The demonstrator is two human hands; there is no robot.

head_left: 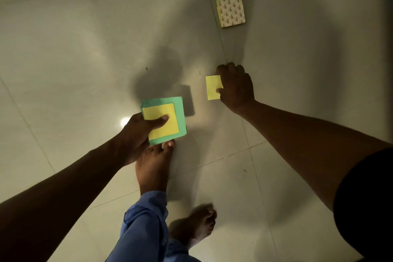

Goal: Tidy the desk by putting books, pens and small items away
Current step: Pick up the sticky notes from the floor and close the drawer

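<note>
**Sticky notes gathered off a tiled floor**

The person stood bent over a pale tiled floor, both bare arms reaching down into the head camera's view. The left hand held a green paper square with a smaller yellow note lying on top of it. The thumb pressed down on the yellow note's face while the fingers curled beneath the stack, so that grip was closed around both sheets together. The stack hung just above the toes of the forward bare foot.

The right hand was lower and further out, close to the floor beside a grout line. Its fingers were curled, and the thumb pinched the right edge of a small yellow slip, which stuck out to the left of the knuckles. Whether the slip touched the tile or was already lifted could not be told.

Well beyond the right hand, a patterned notepad with a yellow edge lay flat on the floor, straddling the same grout line and apart from both hands.

A blue trouser leg showed at the bottom of the frame, with the other bare foot blurred behind it. Shadows of the arms and papers fell across the tiles.
</note>
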